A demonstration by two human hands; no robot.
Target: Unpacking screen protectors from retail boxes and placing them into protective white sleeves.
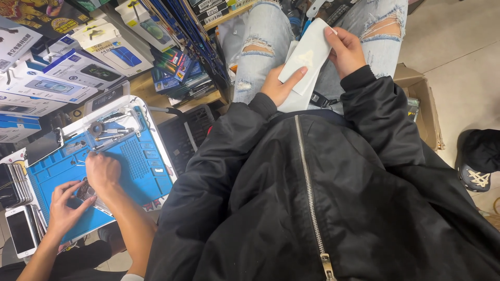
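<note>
**Two hands on a thin white sleeve, upper middle of frame**

So there's one flat white packet (304, 57), kind of a slim envelope shape, sitting over the lap in ripped light jeans (260, 47). Both of the wearer's hands are on it: left hand (281, 86) underneath at the lower end with the thumb lying across the face, right hand (345, 49) pinching the top edge from the right. Both closed on it, not spread. There may be a second white sheet behind; can't tell for sure.

Black zip jacket (312, 198) fills most of the lower frame. Lower left, two other hands belong to a co-worker (86, 190), working a small device on one blue mat (140, 166). Cardboard box (422, 99) sits at right, boxed stock upper left.
</note>
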